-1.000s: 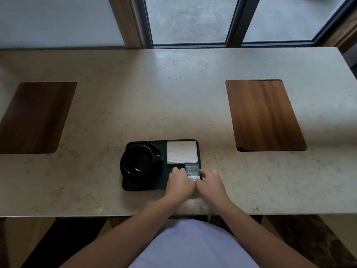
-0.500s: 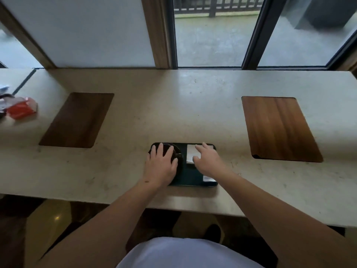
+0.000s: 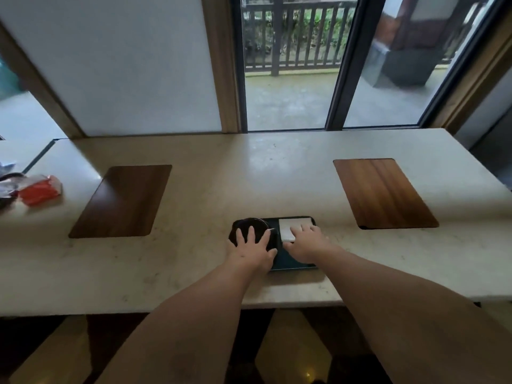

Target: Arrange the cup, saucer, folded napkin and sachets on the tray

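Hands both down on dark tray (image 3: 288, 266) near front edge of pale stone desk (image 3: 249, 176). Left hand (image 3: 250, 249) spread flat, fingers (image 3: 251, 233) straight and splayed, resting over black cup (image 3: 250, 223) and saucer (image 3: 235, 225) on tray's left half; nothing gripped. Right hand (image 3: 304, 243) laid palm-down on tray's right half, fingers relaxed and extended, tips touching near edge of white folded napkin (image 3: 291, 225) in far right corner; nothing pinched. Sachets hidden under right hand, cannot tell where. Cup and saucer mostly covered, only far rims showing. Two dark wooden mats flat on desk: left mat (image 3: 122, 200) well apart to left, right mat (image 3: 383, 194) well apart to right. Red packet (image 3: 38, 189) at far left end of desk, blurred. Glass doors (image 3: 291, 79) behind desk, railing outside.
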